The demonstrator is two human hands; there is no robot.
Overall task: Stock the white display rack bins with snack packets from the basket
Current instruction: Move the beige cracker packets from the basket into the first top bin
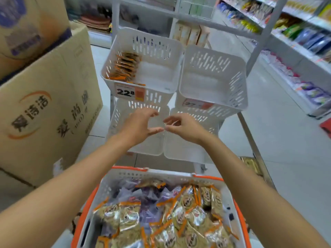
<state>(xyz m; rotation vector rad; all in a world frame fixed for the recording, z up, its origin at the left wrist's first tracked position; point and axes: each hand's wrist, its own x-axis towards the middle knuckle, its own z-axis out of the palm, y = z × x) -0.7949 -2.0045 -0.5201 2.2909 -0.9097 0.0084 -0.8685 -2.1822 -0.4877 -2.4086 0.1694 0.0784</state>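
Basket (161, 173) with orange rim sits nearest the camera, filled with snack packets (188, 212); white display rack (115, 17) stands just beyond it, carrying bins in two tiers; upper left bin (161, 49) contains a row of orange packets (125, 67) along its left wall and bears a price tag (125, 92); left hand (138, 127) and right hand (184, 128) hover over the lower bins (186, 153), fingers loosely spread, gripping nothing, fingertips nearly meeting; cardboard box (44, 113) stands at left.

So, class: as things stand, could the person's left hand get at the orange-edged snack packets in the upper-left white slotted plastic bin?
Probably yes: the empty left hand hovers in front of the open-topped white bin, and nothing stands between it and the orange-edged packets.
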